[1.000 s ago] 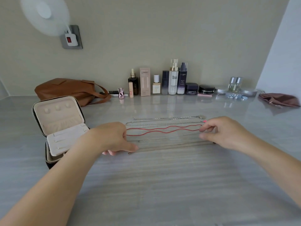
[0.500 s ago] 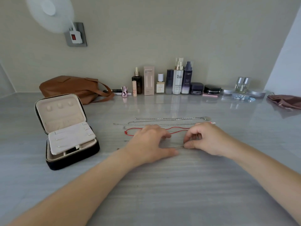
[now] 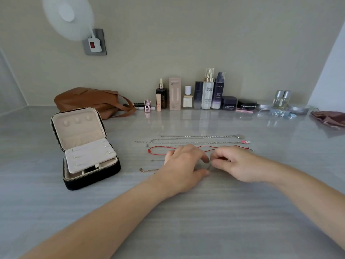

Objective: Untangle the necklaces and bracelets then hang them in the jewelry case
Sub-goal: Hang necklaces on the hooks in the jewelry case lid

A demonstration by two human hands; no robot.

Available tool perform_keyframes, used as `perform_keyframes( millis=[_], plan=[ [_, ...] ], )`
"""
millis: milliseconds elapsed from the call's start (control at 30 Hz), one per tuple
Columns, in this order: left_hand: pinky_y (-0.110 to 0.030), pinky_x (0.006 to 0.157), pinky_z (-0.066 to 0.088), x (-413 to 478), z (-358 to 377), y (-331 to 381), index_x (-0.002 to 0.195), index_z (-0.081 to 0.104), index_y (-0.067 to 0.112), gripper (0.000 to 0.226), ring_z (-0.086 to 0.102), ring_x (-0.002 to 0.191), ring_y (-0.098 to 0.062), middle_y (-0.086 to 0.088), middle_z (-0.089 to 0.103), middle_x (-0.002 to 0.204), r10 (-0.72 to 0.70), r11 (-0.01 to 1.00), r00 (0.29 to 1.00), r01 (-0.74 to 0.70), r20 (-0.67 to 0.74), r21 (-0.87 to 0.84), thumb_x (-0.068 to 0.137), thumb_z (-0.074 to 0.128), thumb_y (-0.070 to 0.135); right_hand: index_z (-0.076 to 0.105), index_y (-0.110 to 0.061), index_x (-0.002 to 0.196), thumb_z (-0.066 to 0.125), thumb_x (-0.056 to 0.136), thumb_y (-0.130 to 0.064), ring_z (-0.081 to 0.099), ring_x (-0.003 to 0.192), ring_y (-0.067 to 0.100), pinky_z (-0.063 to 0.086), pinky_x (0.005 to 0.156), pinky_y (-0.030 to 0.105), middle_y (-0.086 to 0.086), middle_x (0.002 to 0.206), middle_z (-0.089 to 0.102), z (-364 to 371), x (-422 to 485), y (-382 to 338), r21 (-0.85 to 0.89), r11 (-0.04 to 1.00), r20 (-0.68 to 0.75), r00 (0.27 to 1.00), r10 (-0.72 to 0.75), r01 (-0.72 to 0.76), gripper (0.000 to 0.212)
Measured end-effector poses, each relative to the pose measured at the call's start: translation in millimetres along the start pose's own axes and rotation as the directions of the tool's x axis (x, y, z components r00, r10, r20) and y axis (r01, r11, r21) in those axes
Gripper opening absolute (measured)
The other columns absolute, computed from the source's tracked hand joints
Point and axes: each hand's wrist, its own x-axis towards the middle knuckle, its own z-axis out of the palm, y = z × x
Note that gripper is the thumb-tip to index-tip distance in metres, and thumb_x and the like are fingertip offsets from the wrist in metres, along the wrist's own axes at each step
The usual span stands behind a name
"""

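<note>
Both hands meet mid-table: left hand [image 3: 183,165] and right hand [image 3: 236,163], fingertips pinched together on a thin silver chain [image 3: 209,166] btwn them, low over the grey table [image 3: 186,212]. Red cord bracelet [image 3: 158,149] and two longer silver chains [image 3: 196,139] lie in rows just behind; a rose-gold chain end [image 3: 147,170] sticks out left of the left wrist. Most of the pinched chain is hidden under the hands; clasp too small to tell. Open jewelry case [image 3: 84,146] sits well to the left. Vs 0.5 s ago: hands closer together, fingertips nearly touching.
</note>
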Motion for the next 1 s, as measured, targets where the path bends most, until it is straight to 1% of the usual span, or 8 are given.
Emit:
perform_keyframes(
  millis=[133, 267, 367, 500, 733, 833, 933, 1000],
  plan=[
    [-0.034, 0.098, 0.033, 3, -4, 4, 0.091, 0.064, 0.022, 0.014, 0.05, 0.108, -0.016, 0.005, 0.06, 0.104, -0.021, 0.984, 1.0, 0.019, -0.008, -0.177, 0.085, 0.057, 0.031, 0.053, -0.025, 0.071, 0.046, 0.093, -0.021, 0.041, 0.059, 0.001, 0.034, 0.061, 0.017, -0.013, 0.063, 0.048, -6, 2, -2, 0.179, 0.984, 0.003, 1.0, -0.005, 0.005, 0.024],
    [-0.015, 0.059, 0.039, 2, -28, -2, 0.079, 0.063, 0.02, 0.009, 0.054, 0.069, -0.009, 0.013, 0.065, 0.067, -0.123, 0.817, 0.992, 0.112, 0.018, -0.566, 0.086, 0.058, 0.022, 0.061, -0.012, 0.086, 0.045, 0.093, -0.014, 0.056, 0.07, 0.002, 0.04, 0.068, 0.014, -0.008, 0.074, 0.066, -8, 7, -2, 0.472, 0.882, 0.011, 1.0, -0.004, -0.001, 0.018],
    [-0.007, 0.045, 0.034, 2, -41, -5, 0.081, 0.062, 0.014, 0.007, 0.05, 0.043, 0.006, 0.007, 0.064, 0.066, -0.152, 0.754, 0.988, 0.124, 0.012, -0.645, 0.087, 0.058, 0.016, 0.06, -0.007, 0.091, 0.045, 0.093, -0.015, 0.062, 0.074, 0.011, 0.044, 0.071, 0.019, 0.0, 0.075, 0.067, -7, 14, -7, 0.592, 0.806, 0.007, 1.0, 0.005, -0.008, 0.018],
    [-0.006, 0.048, 0.038, 4, -47, -10, 0.075, 0.06, 0.016, 0.011, 0.055, 0.047, 0.009, 0.005, 0.061, 0.064, -0.158, 0.767, 0.986, 0.085, -0.059, -0.636, 0.086, 0.059, 0.013, 0.063, -0.005, 0.097, 0.047, 0.092, -0.028, 0.062, 0.076, 0.017, 0.048, 0.087, 0.029, 0.003, 0.073, 0.066, -8, 26, -26, 0.533, 0.846, -0.01, 1.0, 0.011, -0.004, 0.029],
    [-0.023, 0.065, 0.042, 5, -90, -27, 0.08, 0.057, 0.021, 0.012, 0.06, 0.068, -0.001, 0.004, 0.066, 0.082, -0.2, 0.814, 0.977, 0.127, -0.069, -0.567, 0.09, 0.052, 0.024, 0.059, -0.021, 0.062, 0.054, 0.089, -0.021, 0.054, 0.063, 0.009, 0.042, 0.068, 0.022, -0.005, 0.062, 0.062, -22, 48, -87, 0.164, 0.973, -0.185, 0.974, -0.133, 0.164, 0.028],
    [-0.03, 0.079, 0.038, 6, -104, -33, 0.079, 0.058, 0.022, 0.034, 0.064, 0.089, -0.012, 0.006, 0.07, 0.083, -0.223, 0.619, 0.975, 0.157, 0.02, -0.77, 0.096, 0.033, 0.037, 0.062, -0.013, 0.068, 0.052, 0.09, -0.02, 0.054, 0.062, 0.006, 0.044, 0.07, 0.019, -0.003, 0.063, 0.062, -30, 63, -114, 0.189, 0.951, -0.23, 0.953, -0.199, 0.244, 0.025],
    [-0.024, 0.076, 0.05, -1, -110, -42, 0.08, 0.059, 0.016, 0.044, 0.066, 0.081, -0.021, -0.001, 0.07, 0.068, -0.221, 0.377, 0.975, 0.077, -0.009, -0.923, 0.098, 0.024, 0.036, 0.063, -0.013, 0.071, 0.052, 0.09, -0.018, 0.057, 0.067, 0.011, 0.048, 0.078, 0.026, -0.002, 0.064, 0.061, -29, 82, -135, 0.249, 0.922, -0.263, 0.937, -0.231, 0.297, 0.022],
    [-0.021, 0.066, 0.055, -9, -115, -53, 0.088, 0.059, 0.009, 0.042, 0.061, 0.071, -0.025, -0.004, 0.065, 0.066, -0.245, 0.325, 0.967, 0.022, -0.062, -0.945, 0.098, 0.025, 0.032, 0.062, -0.017, 0.068, 0.052, 0.09, -0.017, 0.057, 0.069, 0.014, 0.049, 0.082, 0.032, -0.002, 0.063, 0.061, -25, 94, -147, 0.3, 0.897, -0.278, 0.929, -0.242, 0.324, 0.024]
  ],
)
